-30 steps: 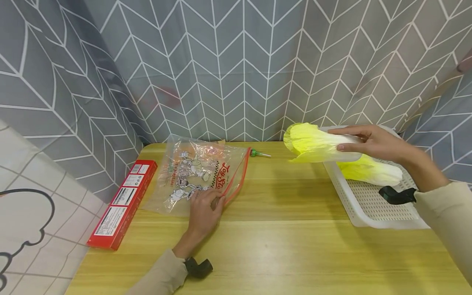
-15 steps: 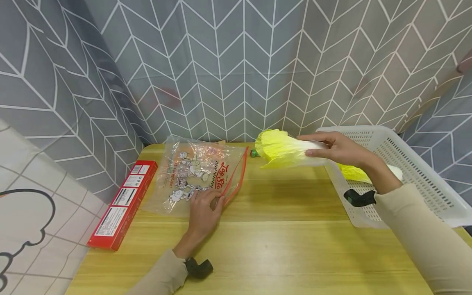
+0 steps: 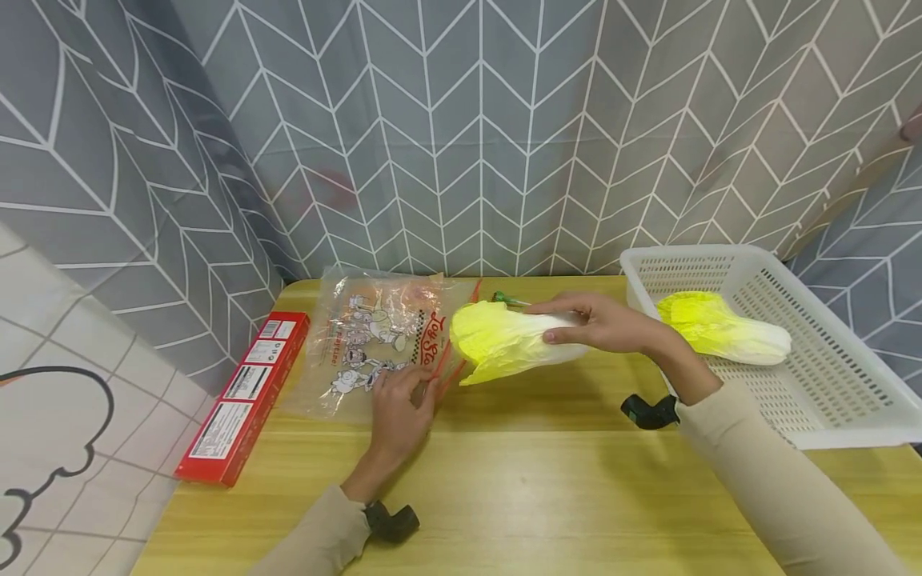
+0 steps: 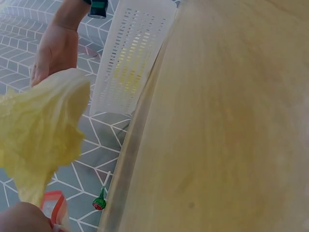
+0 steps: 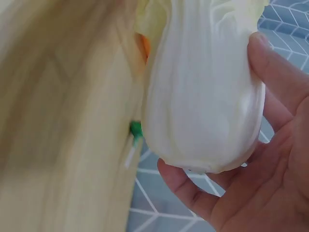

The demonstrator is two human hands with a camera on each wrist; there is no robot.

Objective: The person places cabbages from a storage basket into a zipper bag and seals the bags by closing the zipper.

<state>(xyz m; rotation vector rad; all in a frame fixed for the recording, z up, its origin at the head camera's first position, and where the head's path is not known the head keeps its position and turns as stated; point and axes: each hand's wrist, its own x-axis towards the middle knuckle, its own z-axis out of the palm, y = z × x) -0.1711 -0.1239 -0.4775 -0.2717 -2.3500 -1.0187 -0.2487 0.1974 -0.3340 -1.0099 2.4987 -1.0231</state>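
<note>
My right hand (image 3: 605, 324) grips a napa cabbage (image 3: 511, 340) by its white base, holding it above the table with the yellow leafy end pointing left. In the right wrist view, the thumb and fingers wrap round the cabbage's white stalk (image 5: 203, 92). The leaves overlap the red-edged mouth of a clear zip bag (image 3: 374, 344) with cartoon print, which lies flat on the table. My left hand (image 3: 400, 408) pinches that bag near its red edge. Most of the left hand is out of the left wrist view, where the cabbage (image 4: 43, 125) hangs close by.
A white perforated basket (image 3: 857, 352) stands at the right with another napa cabbage (image 3: 720, 328) inside. Behind the held cabbage lies a green lollipop (image 3: 502, 298). A long red box (image 3: 245, 400) lies along the table's left edge. Patterned grey curtains (image 3: 461, 144) hang behind.
My right hand has carried the cabbage leftward and slightly nearer, from over the basket to the bag's mouth. The left hand has stayed on the bag.
</note>
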